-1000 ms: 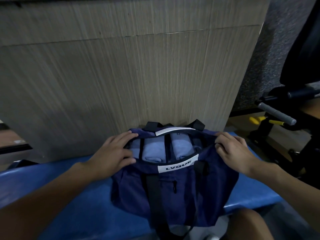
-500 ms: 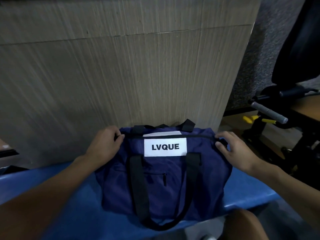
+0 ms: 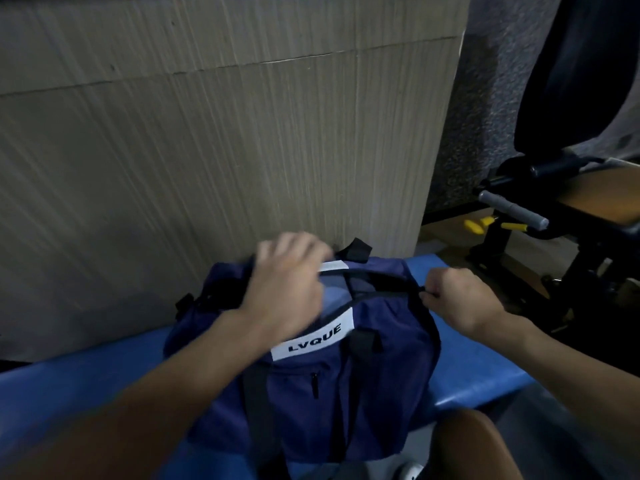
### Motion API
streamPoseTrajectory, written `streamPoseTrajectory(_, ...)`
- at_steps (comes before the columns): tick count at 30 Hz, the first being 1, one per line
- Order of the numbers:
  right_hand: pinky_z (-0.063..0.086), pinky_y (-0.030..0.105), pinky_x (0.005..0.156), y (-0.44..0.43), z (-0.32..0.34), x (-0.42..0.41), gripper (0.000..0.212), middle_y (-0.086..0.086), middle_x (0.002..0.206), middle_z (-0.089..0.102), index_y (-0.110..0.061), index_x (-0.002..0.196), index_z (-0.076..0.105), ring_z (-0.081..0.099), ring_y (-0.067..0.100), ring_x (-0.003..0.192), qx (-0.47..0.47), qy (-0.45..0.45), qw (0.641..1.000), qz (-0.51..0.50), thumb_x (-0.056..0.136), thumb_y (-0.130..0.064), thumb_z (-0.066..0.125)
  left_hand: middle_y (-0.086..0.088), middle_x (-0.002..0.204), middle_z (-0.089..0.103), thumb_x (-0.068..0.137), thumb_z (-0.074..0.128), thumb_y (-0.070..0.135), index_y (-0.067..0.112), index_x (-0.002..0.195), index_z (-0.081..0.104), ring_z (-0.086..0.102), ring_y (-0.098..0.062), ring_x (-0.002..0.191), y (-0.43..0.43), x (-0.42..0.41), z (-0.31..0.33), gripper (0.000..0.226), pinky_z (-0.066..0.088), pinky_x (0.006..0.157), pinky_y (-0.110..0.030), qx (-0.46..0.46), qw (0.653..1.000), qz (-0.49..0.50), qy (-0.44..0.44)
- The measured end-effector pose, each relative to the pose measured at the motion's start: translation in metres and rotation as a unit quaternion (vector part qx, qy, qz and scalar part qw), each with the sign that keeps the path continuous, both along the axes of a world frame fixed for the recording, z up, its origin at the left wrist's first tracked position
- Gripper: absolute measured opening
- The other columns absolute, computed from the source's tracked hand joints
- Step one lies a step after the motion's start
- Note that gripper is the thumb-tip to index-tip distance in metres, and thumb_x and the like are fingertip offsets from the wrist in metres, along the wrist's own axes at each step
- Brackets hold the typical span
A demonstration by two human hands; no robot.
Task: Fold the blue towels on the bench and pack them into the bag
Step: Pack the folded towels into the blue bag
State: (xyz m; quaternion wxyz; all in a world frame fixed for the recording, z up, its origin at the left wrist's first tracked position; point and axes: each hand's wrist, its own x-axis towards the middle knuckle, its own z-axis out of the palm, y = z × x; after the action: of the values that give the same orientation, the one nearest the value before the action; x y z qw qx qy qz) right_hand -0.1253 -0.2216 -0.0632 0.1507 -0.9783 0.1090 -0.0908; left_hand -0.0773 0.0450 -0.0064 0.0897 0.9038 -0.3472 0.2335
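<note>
A navy bag (image 3: 388,372) with a white LVQUE label and black straps sits on the blue bench (image 3: 485,372). Its top is partly open, and a strip of light blue towel (image 3: 334,296) shows in the gap. My left hand (image 3: 287,289) lies over the middle of the bag's top edge, blurred by motion, so its grip is unclear. My right hand (image 3: 460,296) is curled at the bag's right end and pinches the zipper pull (image 3: 423,290).
A beige panelled wall (image 3: 221,140) rises directly behind the bench. Black gym equipment (image 3: 571,216) with a grey handle and yellow parts stands at the right. My knee (image 3: 478,445) shows below the bench's front edge.
My left hand has slid from the bag's left end to the middle of its top. The right hand has curled into a pinch at the right end. The bag's top now gapes slightly.
</note>
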Motion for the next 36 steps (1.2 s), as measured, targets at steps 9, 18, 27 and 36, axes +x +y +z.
streamPoseTrajectory(9, 0.030, 0.019, 0.039, 0.009, 0.023, 0.009, 0.021, 0.009, 0.058, 0.052, 0.000, 0.068, 0.059, 0.042, 0.012, 0.048, 0.389, 0.002, 0.913, -0.121, 0.082, -0.013, 0.067, -0.006, 0.115, 0.061, 0.085, 0.064, 0.048, 0.017, 0.112, 0.059, 0.056, -0.028, 0.109, -0.127, -0.002, -0.036, 0.041, 0.037, 0.088, -0.040, 0.104, 0.987, -0.029, 0.120)
streamPoseTrajectory(18, 0.042, 0.011, 0.063, -0.003, 0.014, 0.005, 0.020, 0.003, 0.095, 0.063, -0.004, 0.105, 0.067, 0.055, 0.010, 0.086, 0.360, -0.015, 0.933, 0.013, 0.089, 0.000, 0.055, -0.005, 0.090, 0.070, 0.097, 0.054, 0.033, 0.016, 0.092, 0.068, 0.063, -0.028, 0.087, -0.128, 0.006, -0.047, 0.022, 0.042, 0.068, -0.036, -0.042, 0.982, -0.015, 0.181)
streamPoseTrajectory(27, 0.041, 0.033, 0.072, -0.007, -0.024, 0.014, 0.007, 0.001, 0.089, 0.054, -0.015, 0.084, 0.062, 0.057, 0.028, 0.088, 0.096, -0.052, 0.990, 0.087, 0.084, -0.010, 0.058, -0.001, 0.075, 0.067, 0.081, 0.061, 0.032, 0.014, 0.068, 0.059, 0.064, -0.025, 0.074, -0.120, 0.006, -0.022, 0.022, 0.055, 0.067, -0.036, -0.113, 0.950, 0.112, 0.270)
streamPoseTrajectory(36, 0.027, 0.039, 0.097, 0.023, -0.015, 0.019, 0.031, -0.012, 0.123, 0.054, -0.033, 0.119, 0.058, 0.040, 0.017, 0.123, 0.069, -0.046, 0.992, 0.093, 0.089, -0.035, 0.057, -0.007, 0.053, 0.053, 0.071, 0.059, 0.029, 0.008, 0.058, 0.048, 0.051, -0.031, 0.055, -0.045, 0.025, -0.019, 0.027, 0.047, 0.053, -0.033, -0.129, 0.938, 0.154, 0.284)
